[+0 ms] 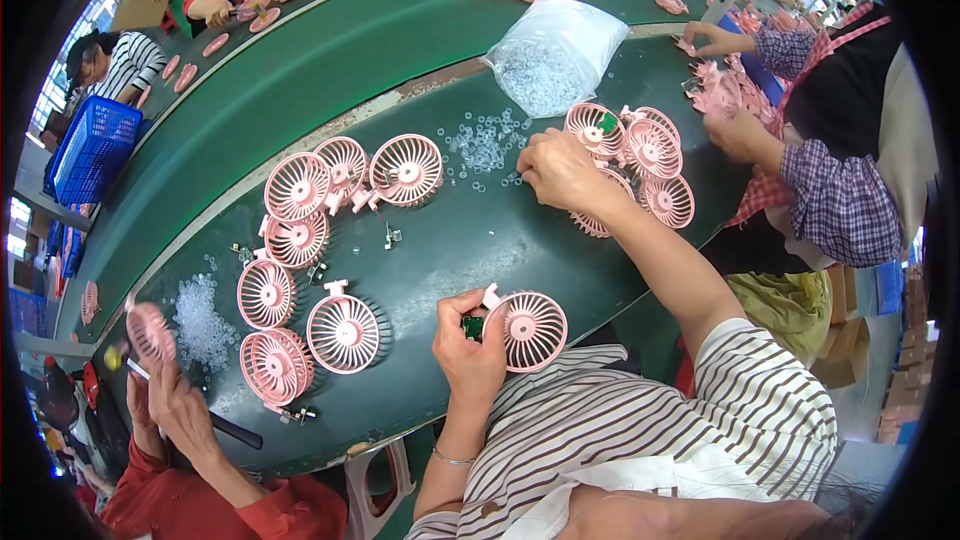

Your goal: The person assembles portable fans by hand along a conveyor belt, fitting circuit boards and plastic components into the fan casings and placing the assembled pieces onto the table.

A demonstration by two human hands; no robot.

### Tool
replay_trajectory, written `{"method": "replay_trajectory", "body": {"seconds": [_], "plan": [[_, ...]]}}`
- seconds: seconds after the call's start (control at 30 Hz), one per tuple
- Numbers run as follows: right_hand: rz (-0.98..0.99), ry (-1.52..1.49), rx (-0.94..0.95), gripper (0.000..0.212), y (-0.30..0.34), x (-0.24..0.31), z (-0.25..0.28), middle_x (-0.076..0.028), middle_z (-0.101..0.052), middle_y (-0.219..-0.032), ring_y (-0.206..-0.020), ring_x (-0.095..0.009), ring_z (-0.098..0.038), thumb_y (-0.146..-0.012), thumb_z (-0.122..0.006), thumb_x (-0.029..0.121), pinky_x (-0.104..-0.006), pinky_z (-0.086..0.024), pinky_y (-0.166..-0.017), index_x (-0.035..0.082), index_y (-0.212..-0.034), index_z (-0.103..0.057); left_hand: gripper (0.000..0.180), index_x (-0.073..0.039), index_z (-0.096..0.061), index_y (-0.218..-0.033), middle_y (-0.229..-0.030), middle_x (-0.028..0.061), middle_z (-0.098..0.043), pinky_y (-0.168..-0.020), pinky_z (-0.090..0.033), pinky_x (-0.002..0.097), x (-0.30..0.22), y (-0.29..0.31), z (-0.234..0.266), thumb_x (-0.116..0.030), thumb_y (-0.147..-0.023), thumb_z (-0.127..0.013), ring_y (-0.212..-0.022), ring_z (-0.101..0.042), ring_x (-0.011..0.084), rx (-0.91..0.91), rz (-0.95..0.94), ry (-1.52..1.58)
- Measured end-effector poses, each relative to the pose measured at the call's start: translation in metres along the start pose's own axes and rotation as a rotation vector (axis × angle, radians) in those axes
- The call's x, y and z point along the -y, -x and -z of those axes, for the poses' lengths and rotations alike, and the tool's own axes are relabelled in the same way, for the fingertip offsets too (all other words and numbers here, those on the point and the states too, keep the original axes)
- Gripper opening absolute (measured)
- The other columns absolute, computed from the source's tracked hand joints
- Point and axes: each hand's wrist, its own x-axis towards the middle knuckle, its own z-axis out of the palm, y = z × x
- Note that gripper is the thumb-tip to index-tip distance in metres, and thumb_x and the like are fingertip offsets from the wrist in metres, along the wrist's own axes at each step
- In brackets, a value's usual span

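Note:
Near the front edge, my left hand (468, 355) is closed around the neck of a round pink fan cage (536, 332). A small green circuit board (472, 327) shows between its thumb and fingers. Farther off, my right hand (562, 168) is closed, fingertips pinched at the right side of a scattered pile of small clear rings (484, 145); whatever the pinch holds is hidden. Just past that hand sits a cluster of pink fan cages (652, 150), one with a green board on it. Several more pink fan cages (298, 187) stand left of centre.
A clear plastic bag of rings (548, 58) lies at the far side. Another ring pile (203, 320) is beside a red-sleeved co-worker's hands (180, 410). At right, another person's hands (730, 130) handle pink parts. A green conveyor belt (330, 70) runs behind; a blue crate (98, 148) stands left.

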Motion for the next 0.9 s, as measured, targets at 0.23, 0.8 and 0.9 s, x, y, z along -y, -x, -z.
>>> {"method": "replay_trajectory", "body": {"seconds": [0.23, 0.8, 0.9], "plan": [[0.030, -0.063, 0.118, 0.010, 0.006, -0.014, 0.009, -0.015, -0.065, -0.075, -0.077, -0.033, -0.063, -0.069, -0.062, 0.006, -0.0422, -0.049, -0.070, 0.004, -0.077, -0.068, 0.024, 0.001, -0.056, -0.093, -0.091, 0.0132, -0.064, -0.066, -0.049, 0.0274, 0.002, 0.002, 0.001, 0.001, -0.073, -0.070, -0.068, -0.059, 0.0155, 0.002, 0.031, 0.021], [0.149, -0.187, 0.050, 0.005, 0.019, 0.007, 0.002, -0.013, -0.062, -0.078, -0.079, -0.031, -0.060, -0.072, -0.062, 0.006, -0.0418, -0.044, -0.073, 0.005, -0.077, -0.062, 0.025, 0.001, -0.056, -0.094, -0.090, 0.0107, -0.062, -0.069, -0.048, 0.0259, 0.001, 0.000, 0.001, 0.002, -0.073, -0.071, -0.072, -0.058, 0.0138, 0.012, 0.045, -0.002], [0.172, -0.147, 0.035, 0.003, 0.019, 0.013, 0.001, -0.013, -0.061, -0.077, -0.079, -0.031, -0.060, -0.073, -0.061, 0.005, -0.0423, -0.045, -0.072, 0.005, -0.075, -0.062, 0.025, 0.001, -0.056, -0.093, -0.090, 0.0132, -0.064, -0.065, -0.049, 0.0271, 0.003, 0.001, 0.001, 0.000, -0.073, -0.071, -0.067, -0.059, 0.0151, -0.003, 0.013, -0.006]]}}
